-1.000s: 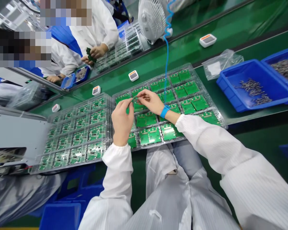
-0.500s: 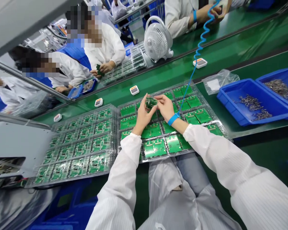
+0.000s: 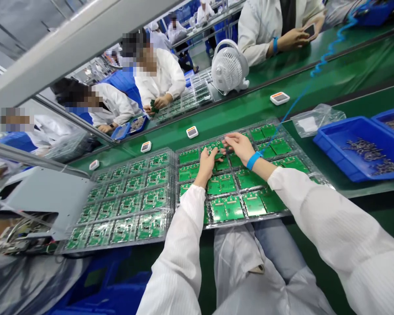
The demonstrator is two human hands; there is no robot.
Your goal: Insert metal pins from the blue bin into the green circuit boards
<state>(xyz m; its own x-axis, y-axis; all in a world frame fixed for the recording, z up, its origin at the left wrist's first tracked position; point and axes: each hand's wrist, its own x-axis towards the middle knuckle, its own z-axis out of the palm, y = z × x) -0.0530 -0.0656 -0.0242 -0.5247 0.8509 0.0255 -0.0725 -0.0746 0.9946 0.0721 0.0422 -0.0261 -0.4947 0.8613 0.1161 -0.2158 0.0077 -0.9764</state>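
Over the far part of the near tray, my left hand (image 3: 207,164) is closed on a green circuit board (image 3: 212,145), with the thumb on its face. My right hand (image 3: 239,146), a blue wrist strap (image 3: 254,160) behind it, is bent at the board's right edge with fingertips pinched together. Whatever sits between those fingertips is too small to make out. Beneath both hands lies a clear plastic tray (image 3: 239,191) whose compartments hold several green circuit boards (image 3: 225,208).
Left of my arms stands a stack of trays (image 3: 171,192) with populated boards. Blue bins (image 3: 335,153) of small metal parts are at the right, beside a plastic bag (image 3: 321,118). A white fan (image 3: 230,68) and co-workers are across the bench. A coiled blue cord (image 3: 297,100) runs to my wrist.
The view has shifted, so the bench appears further right and lower. The board now lies flatter and lower between my hands, and my right fingers have moved slightly away from the left hand.
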